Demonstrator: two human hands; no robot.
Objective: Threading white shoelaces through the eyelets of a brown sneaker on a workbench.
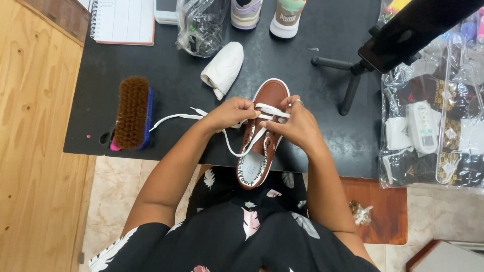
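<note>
A brown leather shoe [269, 94] with a white sole lies toe away from me on the black table [176, 85], its heel over the near edge. A white lace [174, 117] runs through its eyelets and trails off to the left. My left hand [229, 114] pinches the lace at the shoe's left side. My right hand [297, 123], a ring on one finger, grips the lace across the shoe's right side. Both hands cover the middle of the shoe.
A brown-bristled brush [132, 112] with a blue back lies at the left. A white rolled cloth [223, 68] and clear plastic bag [201, 25] lie beyond the shoe, two more shoes [267, 14] at the far edge. A black tripod [353, 75] and bagged goods [433, 126] stand right.
</note>
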